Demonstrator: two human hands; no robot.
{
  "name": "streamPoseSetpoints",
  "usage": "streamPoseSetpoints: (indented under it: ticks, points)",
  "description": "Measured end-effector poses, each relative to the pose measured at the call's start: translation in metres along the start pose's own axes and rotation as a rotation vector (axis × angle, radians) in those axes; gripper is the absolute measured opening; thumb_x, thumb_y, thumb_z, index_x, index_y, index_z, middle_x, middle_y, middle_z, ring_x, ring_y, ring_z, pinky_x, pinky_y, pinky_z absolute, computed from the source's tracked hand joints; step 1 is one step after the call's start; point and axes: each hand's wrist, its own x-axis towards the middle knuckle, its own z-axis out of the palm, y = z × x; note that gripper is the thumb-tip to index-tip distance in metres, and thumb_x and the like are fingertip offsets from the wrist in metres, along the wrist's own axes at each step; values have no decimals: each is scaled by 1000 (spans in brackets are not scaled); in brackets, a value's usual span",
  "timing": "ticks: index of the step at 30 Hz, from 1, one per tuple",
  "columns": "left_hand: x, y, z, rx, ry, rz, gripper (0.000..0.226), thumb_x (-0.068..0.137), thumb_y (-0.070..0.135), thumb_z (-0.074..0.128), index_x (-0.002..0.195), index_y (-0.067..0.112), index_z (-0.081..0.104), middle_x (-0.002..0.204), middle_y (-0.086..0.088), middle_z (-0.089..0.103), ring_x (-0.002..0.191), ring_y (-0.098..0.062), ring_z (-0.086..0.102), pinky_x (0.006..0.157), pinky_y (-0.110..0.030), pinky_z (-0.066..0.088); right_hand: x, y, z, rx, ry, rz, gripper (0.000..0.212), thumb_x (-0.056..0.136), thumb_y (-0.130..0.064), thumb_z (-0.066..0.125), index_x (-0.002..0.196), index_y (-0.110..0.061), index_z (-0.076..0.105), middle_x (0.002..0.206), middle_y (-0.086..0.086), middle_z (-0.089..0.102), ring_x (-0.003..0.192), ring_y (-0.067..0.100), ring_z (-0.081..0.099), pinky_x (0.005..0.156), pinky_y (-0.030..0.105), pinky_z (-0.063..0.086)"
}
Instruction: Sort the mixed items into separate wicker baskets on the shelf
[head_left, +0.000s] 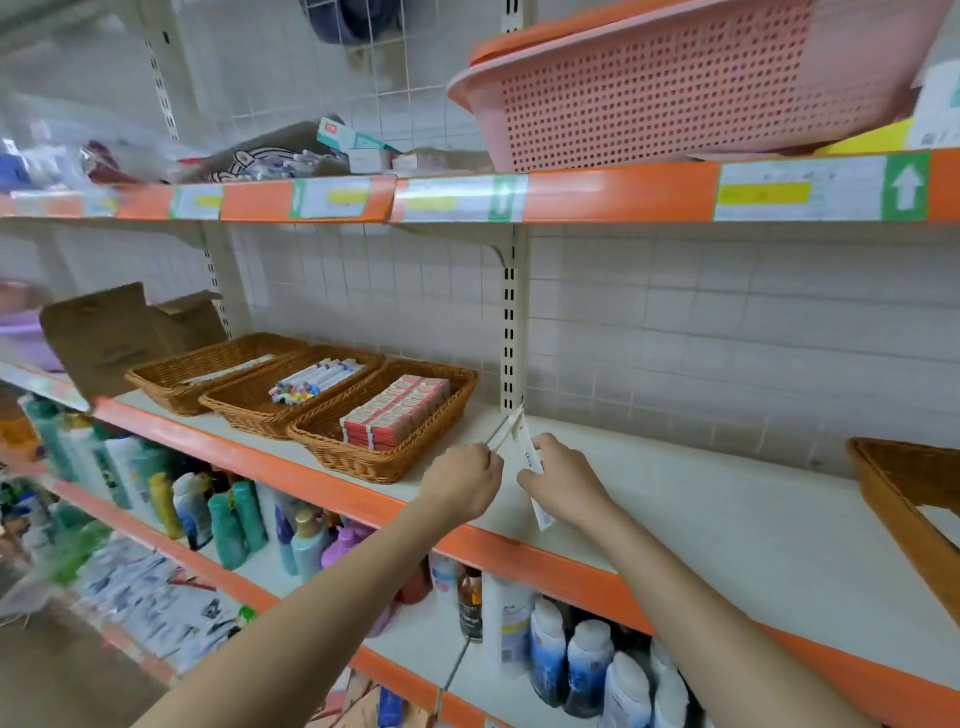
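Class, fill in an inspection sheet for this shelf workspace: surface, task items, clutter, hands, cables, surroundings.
Surface: white shelf with orange edge.
Task items: three wicker baskets in a row: flat packets, markers, red boxes; fourth basket at right.
Clutter: cardboard box at left.
Hands: left hand and right hand each grip thin white items.
Cables: nothing seen.
Surroundings: pink basket above; bottles below.

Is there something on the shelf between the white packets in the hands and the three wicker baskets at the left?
Nothing visible. Both the left hand and right hand hold white packets just right of the nearest basket, the one with red boxes; only bare shelf lies between.
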Motion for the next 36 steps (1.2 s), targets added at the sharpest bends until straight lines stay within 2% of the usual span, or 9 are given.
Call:
streamPoseSetpoints:
  ticks: [6, 9, 15, 19, 22, 24, 27, 32, 36]
  points:
    - [47, -44, -26, 17, 15, -23, 34, 98, 31, 39, 88, 7, 62, 96, -12, 65, 87, -30, 60, 69, -32, 42, 62, -31, 22, 15, -19, -64, 32, 93, -22, 50, 122, -8, 46, 106, 11, 57, 102, 32, 56, 74, 33, 42]
    - [62, -64, -38, -4, 53, -76, 31, 98, 30, 41, 89, 9, 62, 92, -10, 62, 81, -26, 56, 67, -32, 40, 86, -47, 34, 15, -35, -89, 33, 93, -22, 50, 123, -9, 48, 115, 12, 59, 105, 31, 56, 77, 34, 44]
    - [87, -113, -53, -30, 65, -156, 24, 94, 31, 48, 92, 11, 61, 84, -4, 61, 75, -20, 59, 62, -30, 46, 123, -78, 63, 26, -46, -115, 36, 92, -23, 52, 126, -12, 48, 115, 12, 60, 103, 29, 59, 81, 35, 49]
    - [102, -148, -67, -56, 84, -140, 16, 93, 30, 52, 93, 15, 59, 84, -1, 60, 76, -18, 59, 65, -32, 50, 144, -104, 87, 31, -48, -126, 36, 92, -26, 52, 126, -15, 49, 115, 12, 61, 100, 29, 60, 68, 30, 45]
    - [110, -184, -78, -35, 89, -103, 15, 92, 29, 53, 82, 18, 54, 74, 2, 54, 68, -16, 53, 56, -28, 41, 158, -127, 109, 20, -20, -120, 31, 91, -27, 51, 118, -13, 51, 115, 19, 60, 91, 29, 61, 57, 29, 38]
    - [113, -210, -90, -19, 79, -84, 20, 92, 27, 52, 74, 18, 48, 68, 3, 49, 65, -16, 48, 54, -28, 35, 163, -148, 125, 21, -5, -110, 36, 93, -27, 52, 125, -10, 50, 112, 16, 62, 92, 28, 60, 64, 31, 41]
    - [120, -249, -111, -6, 66, -61, 26, 93, 27, 50, 71, 15, 46, 64, 0, 48, 64, -20, 49, 55, -29, 35, 167, -182, 147, -21, 18, -88, 28, 94, -23, 51, 118, -9, 51, 101, 8, 60, 88, 24, 58, 62, 32, 41]
    - [125, -302, -139, -7, 29, -39, 29, 91, 28, 51, 69, 11, 45, 62, -4, 47, 67, -28, 53, 59, -32, 39, 178, -226, 183, -31, 47, -56, 33, 92, -24, 50, 121, -11, 52, 114, 13, 62, 99, 32, 61, 69, 31, 41]
    - [134, -345, -155, 15, 16, -11, 32, 91, 27, 53, 64, 15, 39, 63, -2, 44, 66, -24, 48, 54, -29, 30, 187, -258, 211, -60, 50, -38, 35, 94, -29, 52, 123, -10, 50, 117, 15, 61, 104, 33, 59, 80, 36, 49]
